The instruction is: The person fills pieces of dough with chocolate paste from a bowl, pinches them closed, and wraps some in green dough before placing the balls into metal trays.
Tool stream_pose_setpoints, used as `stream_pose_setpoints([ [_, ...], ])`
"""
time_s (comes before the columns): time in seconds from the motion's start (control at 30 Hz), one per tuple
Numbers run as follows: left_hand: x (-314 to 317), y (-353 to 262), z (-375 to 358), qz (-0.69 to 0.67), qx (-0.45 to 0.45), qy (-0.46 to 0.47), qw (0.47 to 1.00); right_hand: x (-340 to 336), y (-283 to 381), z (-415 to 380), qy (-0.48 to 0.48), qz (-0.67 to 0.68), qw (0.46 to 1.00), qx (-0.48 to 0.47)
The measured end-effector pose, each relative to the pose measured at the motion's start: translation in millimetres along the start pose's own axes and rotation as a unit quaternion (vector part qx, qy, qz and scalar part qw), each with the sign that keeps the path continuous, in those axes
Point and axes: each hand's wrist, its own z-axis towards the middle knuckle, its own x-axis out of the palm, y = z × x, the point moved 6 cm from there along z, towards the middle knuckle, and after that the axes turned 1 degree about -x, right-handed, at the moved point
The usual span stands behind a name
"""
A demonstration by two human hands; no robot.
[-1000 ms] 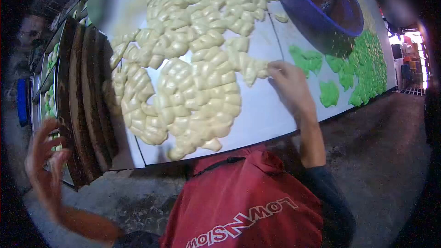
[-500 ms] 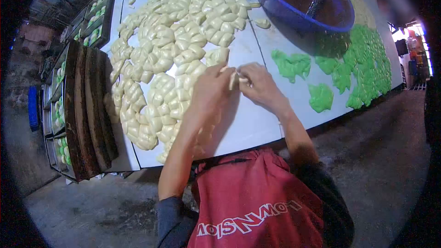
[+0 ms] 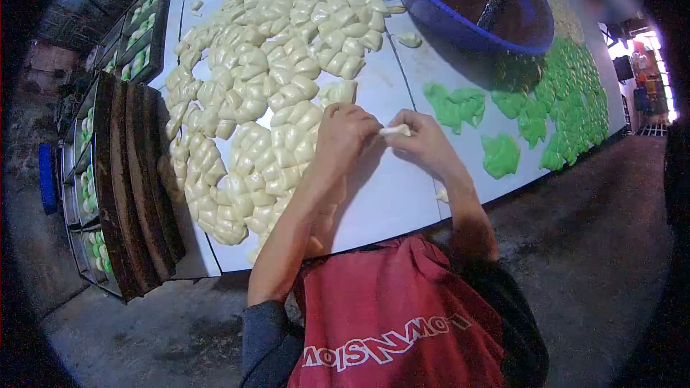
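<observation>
Between my two hands a small pale strip of dough (image 3: 395, 130) is stretched above the white table. My left hand (image 3: 348, 134) is closed, its fingertips pinching the strip's left end. On the other end, the thumb and fingers of my right hand (image 3: 424, 141) are closed too. Left of my left hand spreads a large mass of cream-coloured dough pieces (image 3: 266, 151), glossy and pressed against one another. A small pale scrap (image 3: 442, 194) lies beside my right forearm.
Green dough pieces (image 3: 575, 100) cover the table's right side. A large blue basin (image 3: 467, 29) stands at the back. Stacked trays (image 3: 136, 179) with green and white pieces line the left edge, with another tray (image 3: 144, 29) behind. The white table (image 3: 388, 208) ends near my red apron.
My hands have moved slightly apart, and the dough strip now shows between them, drawn out sideways. The pale scrap by my right forearm has come into view.
</observation>
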Motion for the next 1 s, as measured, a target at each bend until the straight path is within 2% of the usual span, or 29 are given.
stream_pose_setpoints([
  [0.03,2.7,2.2,-1.5,-0.001,0.015,-0.016,1.000,-1.9,2.0,-3.5,0.013,0.041,0.998,0.034],
  [0.07,8.5,3.2,-3.7,0.056,0.043,-0.011,0.997,-3.7,7.0,-10.7,0.031,0.104,0.992,0.057],
  [0.17,12.4,0.5,-0.4,0.129,-0.004,0.019,0.991,-25.7,21.1,-25.0,0.126,0.313,0.936,-0.096],
  [0.27,17.0,3.4,-4.5,0.132,-0.003,-0.011,0.991,-49.6,61.0,-47.1,0.040,0.370,0.897,-0.238],
  [0.3,19.8,2.3,-3.4,0.130,0.003,-0.030,0.991,-52.6,61.4,-49.2,-0.019,0.359,0.907,-0.221],
  [0.33,12.1,-2.6,-1.8,0.122,0.015,0.001,0.992,-51.1,62.1,-48.9,-0.079,0.346,0.912,-0.205],
  [0.4,0.2,-20.9,0.2,0.022,0.005,-0.004,1.000,-60.2,35.2,-43.6,-0.187,0.317,0.920,-0.133],
  [0.43,-5.4,-27.5,2.2,-0.027,-0.003,-0.006,1.000,-48.3,37.9,-41.2,-0.164,0.266,0.945,-0.101],
  [0.47,-8.6,-34.7,6.1,-0.109,-0.004,0.012,0.994,-46.2,22.5,-37.2,-0.137,0.283,0.944,-0.103],
  [0.5,-15.7,-47.1,7.2,-0.200,-0.026,-0.008,0.979,-41.8,6.5,-32.4,-0.107,0.301,0.942,-0.104],
  [0.57,-3.9,-50.2,5.6,-0.322,-0.148,0.039,0.934,-27.1,5.8,-34.2,-0.128,0.319,0.933,-0.103],
  [0.6,-7.9,-53.4,5.6,-0.317,-0.142,0.006,0.938,-20.7,9.8,-37.6,-0.149,0.311,0.933,-0.107],
  [0.63,-4.9,-48.7,2.6,-0.364,-0.170,0.020,0.916,-18.9,13.3,-40.8,-0.172,0.302,0.931,-0.112],
  [0.67,-0.5,-42.9,-0.5,-0.410,-0.195,0.033,0.890,-18.3,18.6,-42.2,-0.146,0.293,0.935,-0.135],
  [0.77,6.2,-38.2,-5.5,-0.506,-0.239,0.061,0.827,-15.3,23.3,-48.2,-0.108,0.191,0.973,-0.069],
  [0.8,7.1,-37.2,-6.9,-0.524,-0.241,0.069,0.814,-10.3,22.9,-48.9,-0.065,0.134,0.986,-0.075],
  [0.9,8.1,-41.1,-8.2,-0.569,-0.255,0.081,0.777,-12.4,15.0,-47.8,-0.108,-0.032,0.985,-0.128],
  [0.93,10.3,-40.7,-10.1,-0.582,-0.267,0.085,0.763,-12.4,5.7,-45.1,-0.120,0.064,0.981,-0.136],
  [1.0,18.4,-37.7,-15.2,-0.603,-0.293,0.088,0.737,-16.6,-4.3,-49.3,-0.132,0.107,0.981,-0.091],
])
